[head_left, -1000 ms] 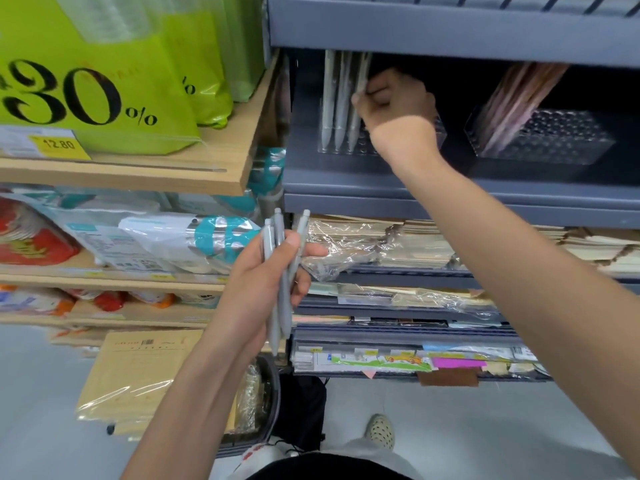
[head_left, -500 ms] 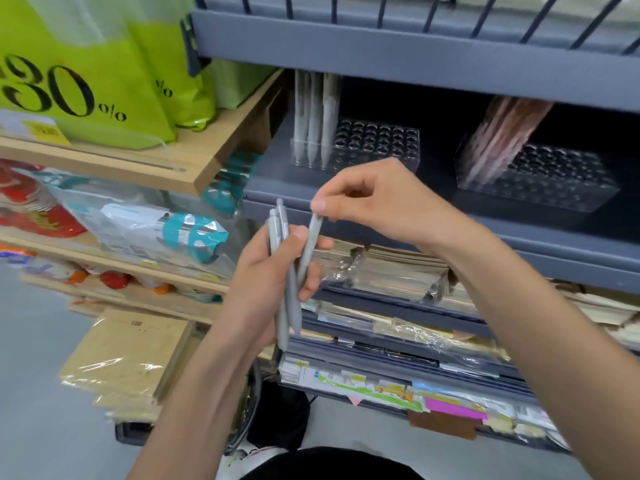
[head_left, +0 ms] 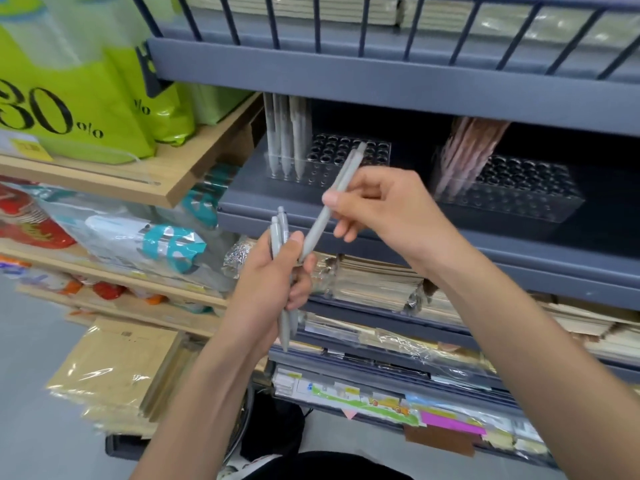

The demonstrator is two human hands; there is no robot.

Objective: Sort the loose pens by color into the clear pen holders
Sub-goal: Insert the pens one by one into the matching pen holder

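Note:
My left hand (head_left: 273, 289) grips a small bundle of grey pens (head_left: 278, 230) upright in front of the shelves. My right hand (head_left: 381, 209) pinches one grey pen (head_left: 337, 192), tilted, with its lower tip still by my left thumb. On the dark shelf behind stands a clear pen holder (head_left: 346, 157) with several grey pens (head_left: 287, 133) upright at its left end. A second clear holder (head_left: 519, 192) to the right carries pinkish-brown pens (head_left: 467, 150) leaning at its left end.
The grey metal shelf's (head_left: 381, 81) upper lip hangs low over both holders. Stacks of wrapped notebooks (head_left: 374, 282) fill the shelves below. A wooden shelf (head_left: 166, 181) with green bags (head_left: 86, 98) stands to the left. Kraft paper packs (head_left: 117, 368) lean lower left.
My right hand came back from the left holder to the bundle, pinched one grey pen and is drawing it up and to the right. The view shifted downward and leftward.

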